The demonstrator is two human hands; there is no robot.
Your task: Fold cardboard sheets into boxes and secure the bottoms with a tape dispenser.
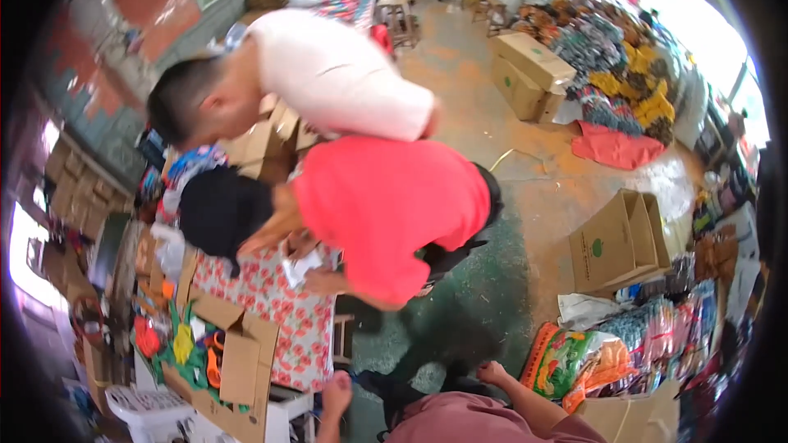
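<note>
My left hand [336,395] hangs beside the table's near right corner, its fingers loosely curled, with nothing seen in it. To the right, my right hand [492,372] is held low over the floor, its fingers also curled in and no object visible. The table has a red-and-white patterned cover [300,332]. Over its far end leans a person in a red shirt and black cap [226,209], whose hands are at a small white item [302,268]. Beyond, a second person in a pale shirt [328,74] bends over open cardboard boxes [267,143].
An open carton [246,361] of coloured pieces stands at the table's near left, by a white plastic basket [148,402]. On the right are an upright carton [616,246], a printed sack [562,361] and bundled textiles [657,328]. Fabric heaps [591,41] lie far right.
</note>
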